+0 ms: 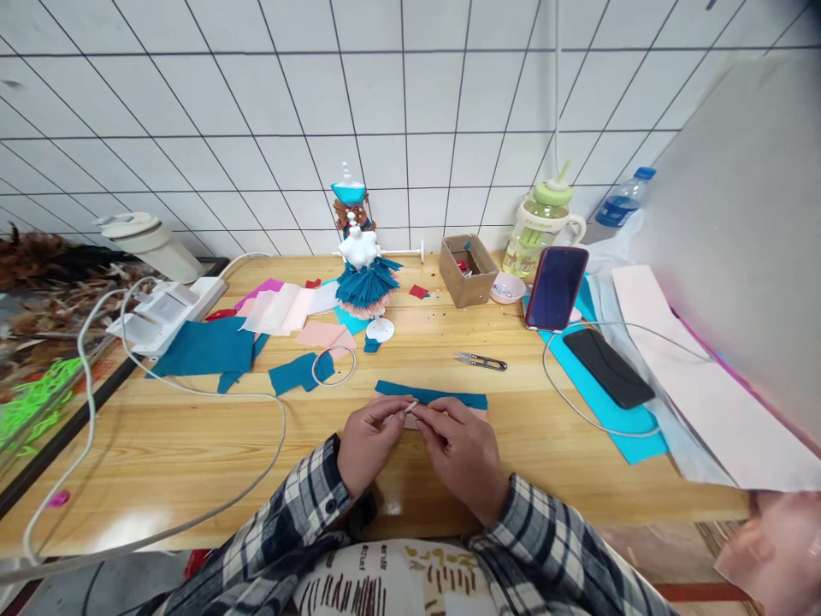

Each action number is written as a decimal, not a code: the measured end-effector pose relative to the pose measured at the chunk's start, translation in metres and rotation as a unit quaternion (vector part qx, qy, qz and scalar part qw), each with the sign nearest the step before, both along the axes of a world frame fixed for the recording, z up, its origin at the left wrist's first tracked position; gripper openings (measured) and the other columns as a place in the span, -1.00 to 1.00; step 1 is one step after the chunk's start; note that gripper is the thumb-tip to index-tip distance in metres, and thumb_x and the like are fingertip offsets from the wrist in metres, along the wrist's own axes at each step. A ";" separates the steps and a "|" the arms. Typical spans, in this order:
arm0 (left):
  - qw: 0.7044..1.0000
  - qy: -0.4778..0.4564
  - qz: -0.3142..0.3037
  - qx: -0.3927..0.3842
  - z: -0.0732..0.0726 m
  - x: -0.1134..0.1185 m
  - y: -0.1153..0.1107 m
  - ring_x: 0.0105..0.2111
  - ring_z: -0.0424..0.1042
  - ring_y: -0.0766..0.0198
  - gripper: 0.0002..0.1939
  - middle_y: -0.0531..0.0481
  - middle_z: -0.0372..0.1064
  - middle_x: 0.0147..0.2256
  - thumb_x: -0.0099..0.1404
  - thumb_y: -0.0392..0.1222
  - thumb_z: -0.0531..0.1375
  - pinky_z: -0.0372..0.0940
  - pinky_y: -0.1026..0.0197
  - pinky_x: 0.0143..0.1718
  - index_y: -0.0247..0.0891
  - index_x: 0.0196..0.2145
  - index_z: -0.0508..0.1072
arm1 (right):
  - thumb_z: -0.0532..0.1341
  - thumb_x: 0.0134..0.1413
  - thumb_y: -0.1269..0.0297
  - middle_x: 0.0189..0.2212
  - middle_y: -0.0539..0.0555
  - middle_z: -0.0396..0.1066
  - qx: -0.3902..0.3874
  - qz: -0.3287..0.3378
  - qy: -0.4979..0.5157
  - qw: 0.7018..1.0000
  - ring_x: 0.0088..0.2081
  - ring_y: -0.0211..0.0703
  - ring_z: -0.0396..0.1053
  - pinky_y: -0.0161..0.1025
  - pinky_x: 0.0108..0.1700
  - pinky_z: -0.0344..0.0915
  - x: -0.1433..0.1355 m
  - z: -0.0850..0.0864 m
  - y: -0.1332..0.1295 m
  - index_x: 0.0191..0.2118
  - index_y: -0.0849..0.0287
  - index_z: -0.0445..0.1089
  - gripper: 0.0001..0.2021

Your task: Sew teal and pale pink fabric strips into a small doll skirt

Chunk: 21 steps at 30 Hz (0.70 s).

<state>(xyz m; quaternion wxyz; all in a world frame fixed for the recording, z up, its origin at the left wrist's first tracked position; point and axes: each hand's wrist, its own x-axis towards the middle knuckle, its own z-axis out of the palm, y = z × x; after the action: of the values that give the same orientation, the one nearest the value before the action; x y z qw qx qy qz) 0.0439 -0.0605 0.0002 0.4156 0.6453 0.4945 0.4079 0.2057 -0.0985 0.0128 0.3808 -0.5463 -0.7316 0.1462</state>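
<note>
Near the table's front edge, my left hand (372, 442) and my right hand (463, 451) meet fingertip to fingertip. Between them is a small, thin whitish piece (411, 407), too small to name, pinched by the left fingers and touched by the right. Just behind the fingers lies a long teal fabric strip (458, 399), with a pale pink layer showing beneath it, partly hidden by my hands. Beyond to the right rest thread snips (481, 361). Farther back, a small white doll-size dress form (359, 248) wears a ruffled teal and pink skirt (367, 287).
Teal fabric (209, 351) and pink pieces (282, 308) lie left, with a power strip (170, 312) and white cable. A cardboard box (468, 272), pink bowl (507, 289), green-lidded jug (542, 224), propped phone (556, 287) and black phone (608, 368) stand or lie right.
</note>
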 end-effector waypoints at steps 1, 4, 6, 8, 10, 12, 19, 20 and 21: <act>1.000 0.006 0.000 0.001 0.000 0.000 -0.001 -0.20 0.54 0.18 -0.83 -0.04 0.58 -0.24 0.22 -0.20 0.19 0.44 0.09 -0.06 -0.19 -0.31 0.60 | 0.10 0.26 0.30 -0.24 0.08 0.48 0.003 -0.005 -0.010 1.000 -0.28 -0.23 0.43 -0.29 -0.24 0.31 0.000 0.000 0.000 -0.07 0.06 0.48 -0.77; 0.999 0.032 -0.009 0.028 0.003 0.002 -0.003 -0.21 0.55 0.18 -0.84 -0.01 0.59 -0.27 0.24 -0.19 0.19 0.45 0.10 -0.07 -0.17 -0.32 0.61 | 0.11 0.26 0.28 -0.26 0.06 0.49 0.015 -0.017 -0.038 0.999 -0.30 -0.24 0.43 -0.29 -0.26 0.27 0.001 0.001 0.000 -0.13 0.06 0.49 -0.79; 0.996 0.051 -0.012 0.068 0.005 0.003 -0.004 -0.21 0.56 0.18 -0.85 0.00 0.59 -0.30 0.24 -0.21 0.20 0.46 0.10 -0.07 -0.15 -0.33 0.60 | 0.12 0.25 0.27 -0.27 0.05 0.49 0.024 -0.022 -0.056 0.998 -0.30 -0.23 0.42 -0.29 -0.28 0.24 0.001 0.002 0.000 -0.15 0.05 0.49 -0.81; 0.991 0.072 -0.015 0.113 0.007 0.004 -0.005 -0.20 0.56 0.19 -0.85 0.02 0.59 -0.30 0.24 -0.23 0.20 0.46 0.10 -0.07 -0.14 -0.33 0.60 | 0.13 0.25 0.27 -0.28 0.05 0.49 0.028 -0.032 -0.067 0.997 -0.30 -0.23 0.42 -0.28 -0.29 0.22 0.001 0.002 0.000 -0.17 0.04 0.49 -0.82; 0.985 0.094 -0.017 0.145 0.008 0.004 -0.006 -0.19 0.55 0.19 -0.86 0.03 0.59 -0.31 0.24 -0.25 0.21 0.46 0.10 -0.07 -0.13 -0.33 0.60 | 0.13 0.24 0.29 -0.29 0.04 0.49 0.029 -0.039 -0.072 0.996 -0.31 -0.23 0.42 -0.28 -0.29 0.21 0.001 0.001 0.000 -0.19 0.04 0.49 -0.83; 0.980 0.115 -0.019 0.164 0.008 0.004 -0.007 -0.18 0.55 0.18 -0.86 0.04 0.59 -0.31 0.23 -0.26 0.21 0.47 0.10 -0.07 -0.13 -0.34 0.59 | 0.14 0.22 0.30 -0.29 0.04 0.49 0.029 -0.041 -0.077 0.996 -0.31 -0.23 0.42 -0.28 -0.29 0.20 0.001 0.000 0.000 -0.22 0.05 0.48 -0.85; 0.979 0.100 -0.017 0.176 0.013 0.009 -0.011 -0.24 0.55 0.23 -0.84 0.04 0.59 -0.33 0.19 -0.34 0.21 0.47 0.17 -0.11 -0.16 -0.35 0.59 | 0.20 0.07 0.40 -0.32 0.00 0.44 -0.039 -0.041 -0.004 0.998 -0.33 -0.22 0.39 -0.31 -0.34 0.22 -0.002 -0.002 0.001 -0.29 0.08 0.44 -0.89; 0.981 0.092 -0.019 0.168 0.014 0.010 -0.011 -0.25 0.55 0.25 -0.84 0.04 0.59 -0.32 0.18 -0.35 0.20 0.47 0.19 -0.13 -0.17 -0.36 0.59 | 0.20 0.06 0.41 -0.33 -0.01 0.44 -0.054 -0.039 0.014 0.998 -0.33 -0.23 0.39 -0.32 -0.35 0.23 -0.002 -0.002 0.001 -0.32 0.09 0.42 -0.91; 0.983 0.084 -0.021 0.159 0.015 0.010 -0.011 -0.26 0.55 0.26 -0.83 0.04 0.59 -0.32 0.18 -0.35 0.20 0.47 0.21 -0.14 -0.17 -0.37 0.58 | 0.20 0.06 0.41 -0.34 -0.01 0.43 -0.066 -0.037 0.030 0.997 -0.34 -0.24 0.39 -0.33 -0.36 0.23 -0.002 -0.002 0.001 -0.34 0.10 0.41 -0.92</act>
<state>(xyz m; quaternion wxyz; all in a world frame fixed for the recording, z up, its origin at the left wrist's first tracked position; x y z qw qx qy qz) 0.0541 -0.0717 0.0149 0.2729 0.7456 0.4426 0.4168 0.2036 -0.0971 0.0108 0.3712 -0.5922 -0.6877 0.1963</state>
